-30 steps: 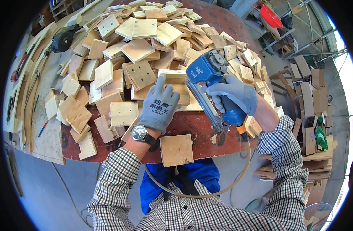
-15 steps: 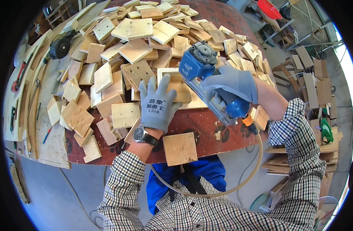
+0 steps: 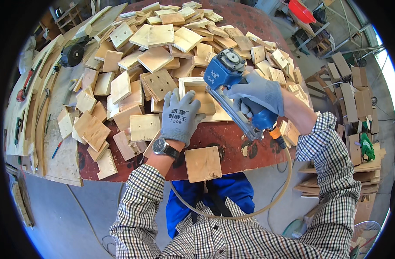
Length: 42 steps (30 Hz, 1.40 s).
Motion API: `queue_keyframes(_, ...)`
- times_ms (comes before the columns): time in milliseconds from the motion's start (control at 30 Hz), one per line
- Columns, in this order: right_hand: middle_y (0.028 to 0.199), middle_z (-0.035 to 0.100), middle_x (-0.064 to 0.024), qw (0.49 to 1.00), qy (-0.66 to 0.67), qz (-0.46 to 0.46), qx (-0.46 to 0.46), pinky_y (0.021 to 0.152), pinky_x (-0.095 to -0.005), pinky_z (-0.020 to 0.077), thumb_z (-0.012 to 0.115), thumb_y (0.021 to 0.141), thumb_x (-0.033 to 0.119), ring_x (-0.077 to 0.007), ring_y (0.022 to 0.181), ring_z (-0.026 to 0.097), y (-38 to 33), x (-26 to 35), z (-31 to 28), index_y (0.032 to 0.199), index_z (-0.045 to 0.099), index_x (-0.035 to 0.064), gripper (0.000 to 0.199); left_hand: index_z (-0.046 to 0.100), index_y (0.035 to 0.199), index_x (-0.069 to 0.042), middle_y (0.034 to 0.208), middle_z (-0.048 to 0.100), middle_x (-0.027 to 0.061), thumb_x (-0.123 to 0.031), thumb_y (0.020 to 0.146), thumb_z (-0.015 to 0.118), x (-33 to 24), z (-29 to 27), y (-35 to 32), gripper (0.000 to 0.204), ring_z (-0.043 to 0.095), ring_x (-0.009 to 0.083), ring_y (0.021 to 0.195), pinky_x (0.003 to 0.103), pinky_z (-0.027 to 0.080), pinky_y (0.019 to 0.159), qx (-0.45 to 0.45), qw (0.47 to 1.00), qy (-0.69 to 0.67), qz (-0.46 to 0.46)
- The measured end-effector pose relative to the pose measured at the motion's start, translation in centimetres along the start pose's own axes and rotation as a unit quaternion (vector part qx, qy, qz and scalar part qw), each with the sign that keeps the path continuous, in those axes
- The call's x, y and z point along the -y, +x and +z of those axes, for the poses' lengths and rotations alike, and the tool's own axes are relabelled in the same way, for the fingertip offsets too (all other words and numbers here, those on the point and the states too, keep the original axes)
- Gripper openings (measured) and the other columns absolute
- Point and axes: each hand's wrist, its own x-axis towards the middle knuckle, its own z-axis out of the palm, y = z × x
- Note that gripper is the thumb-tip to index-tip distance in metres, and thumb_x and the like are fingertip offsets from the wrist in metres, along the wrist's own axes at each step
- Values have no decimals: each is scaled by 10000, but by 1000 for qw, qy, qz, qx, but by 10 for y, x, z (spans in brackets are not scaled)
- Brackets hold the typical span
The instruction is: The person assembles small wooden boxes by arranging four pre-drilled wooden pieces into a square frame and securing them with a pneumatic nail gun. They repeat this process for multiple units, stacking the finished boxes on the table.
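In its grey glove, my right hand [image 3: 258, 94] grips a blue air nail gun [image 3: 225, 72] by the handle. The gun is tilted above the right part of a shallow wooden frame [image 3: 220, 115], and a tan hose leads from its orange-and-black fitting. My gloved left hand [image 3: 178, 120] lies over the frame's near left corner, fingers bent over the wood and thumb along the near side. That corner is hidden under the glove. A square wooden block [image 3: 203, 164] lies by itself at the table's near edge, close to my left wrist.
A heap of wooden blocks [image 3: 156, 58] covers the back and left of the red table [image 3: 230, 151]. Long wood strips, a red-handled tool [image 3: 26, 86] and a black tape-measure-like reel [image 3: 72, 54] lie at left. The hose [image 3: 273, 203] loops before my body. Boards are stacked at right.
My left hand has shifted slightly right onto the frame's corner, and its spread fingers have drawn in. The nail gun has moved a little to the right. The whole view has shifted slightly.
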Motion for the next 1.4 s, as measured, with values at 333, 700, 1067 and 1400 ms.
queue_keyframes(333,788,719,-67,999,-6,19,33,515,-231,528,729,932,282,-103,549,651,-33,8,15,1061,704,-23,332,614,1346,-115,1214,707,141,-282,721,950,1,-6,10,729,613,392,1215,501,435,1129,27,998,-43,-43)
queue_keyframes(700,799,735,-43,995,-34,7,92,524,-246,531,771,889,430,-99,584,668,-16,8,20,1058,740,17,448,628,1205,-115,1124,700,134,-270,722,949,5,5,8,600,647,379,1104,480,495,1028,-21,999,-42,-22)
queue_keyframes(1067,760,726,-47,990,-93,23,103,503,-239,508,758,898,375,-98,576,651,-15,23,20,977,771,36,348,650,1275,-91,1179,718,182,-250,690,970,3,1,7,686,639,408,1167,475,487,1075,18,997,-59,-42)
queue_keyframes(1400,839,753,-98,998,42,14,48,610,-318,582,718,925,253,-165,660,714,-64,-29,33,1098,739,23,289,430,1581,-25,1233,714,183,-250,707,954,-2,-10,8,1044,632,406,1167,459,472,1089,15,997,-55,-51)
